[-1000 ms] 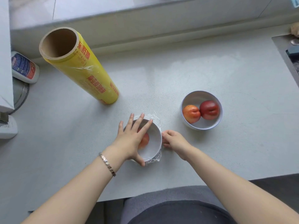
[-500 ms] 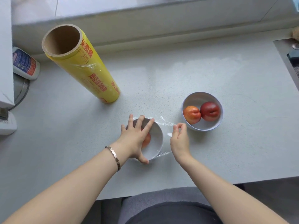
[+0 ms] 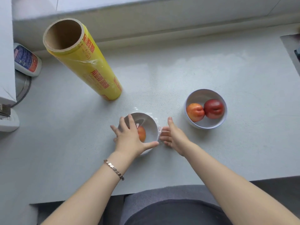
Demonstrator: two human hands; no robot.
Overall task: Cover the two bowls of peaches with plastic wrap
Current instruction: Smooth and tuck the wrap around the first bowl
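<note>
A small white bowl (image 3: 150, 125) with an orange peach (image 3: 142, 135) stands near the counter's front, with clear plastic wrap (image 3: 156, 118) stretched over it. My left hand (image 3: 129, 138) lies flat on top of the wrap, fingers spread, hiding the bowl's left side. My right hand (image 3: 172, 136) presses the wrap against the bowl's right wall with straight fingers. A second white bowl (image 3: 205, 124) to the right holds an orange peach (image 3: 195, 112) and a red peach (image 3: 214, 108) and has no wrap over it. The yellow roll of plastic wrap (image 3: 90, 69) stands upright at the back left.
A white bottle with a red and blue label (image 3: 26, 61) lies at the far left beside a white appliance (image 3: 6, 62). A dark sink edge (image 3: 292, 51) is at the far right. The grey counter (image 3: 194, 70) ends at my lap.
My right hand has come back against the bowl's right side, pulling the loose wrap down onto it. My left hand stays flat on top. The view has shifted slightly.
</note>
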